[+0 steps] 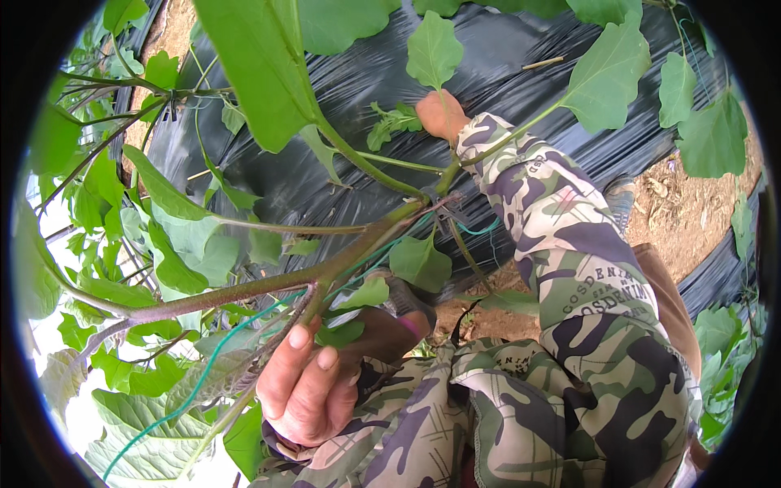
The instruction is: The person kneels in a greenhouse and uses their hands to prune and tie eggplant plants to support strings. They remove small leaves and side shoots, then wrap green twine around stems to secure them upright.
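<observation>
My right hand (442, 116) reaches far out, low over the black film, closed on a leafy green sprig (394, 124) that sticks out at its left side. A hanging leaf (434, 54) partly covers that hand. Close to me, my left hand (307, 389) has its fingers curled together, the tips just below the fork of a thick purplish stem (268, 286); whatever may be in them is hidden. The stem belongs to a broad-leaved plant that looks like an eggplant. Its branches spread between my two arms.
Black plastic film (521, 98) covers the bed, with bare soil (683, 215) at its edge. Green twine (191, 398) runs along the stem. Dense foliage (175, 268) fills the left side. A shoe (620, 199) shows beside my right sleeve.
</observation>
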Available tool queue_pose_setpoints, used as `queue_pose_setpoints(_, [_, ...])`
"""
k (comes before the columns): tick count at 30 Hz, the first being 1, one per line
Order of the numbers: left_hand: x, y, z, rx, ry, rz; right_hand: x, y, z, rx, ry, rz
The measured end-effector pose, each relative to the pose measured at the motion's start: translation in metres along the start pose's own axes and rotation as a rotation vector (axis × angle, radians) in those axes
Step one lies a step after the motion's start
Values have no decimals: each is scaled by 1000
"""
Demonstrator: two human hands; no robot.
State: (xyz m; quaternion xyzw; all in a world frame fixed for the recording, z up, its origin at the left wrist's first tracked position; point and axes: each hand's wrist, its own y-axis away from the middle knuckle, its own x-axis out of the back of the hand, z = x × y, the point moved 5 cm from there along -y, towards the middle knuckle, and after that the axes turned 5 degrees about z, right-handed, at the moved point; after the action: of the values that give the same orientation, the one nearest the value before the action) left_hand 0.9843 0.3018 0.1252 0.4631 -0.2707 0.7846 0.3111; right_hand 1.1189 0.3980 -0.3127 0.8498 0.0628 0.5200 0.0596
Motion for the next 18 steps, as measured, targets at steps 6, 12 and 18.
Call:
queue_pose_setpoints(6, [3,0,-3,-4,38,10,-10,-5,15,-162,-141,38])
queue_pose_setpoints(12, [4,5,-8,-27,5,-50,-16,-9,21,-137,-210,147])
queue_pose_setpoints(18, [3,6,-13,-29,21,-49,-10,-15,32,-268,-362,36])
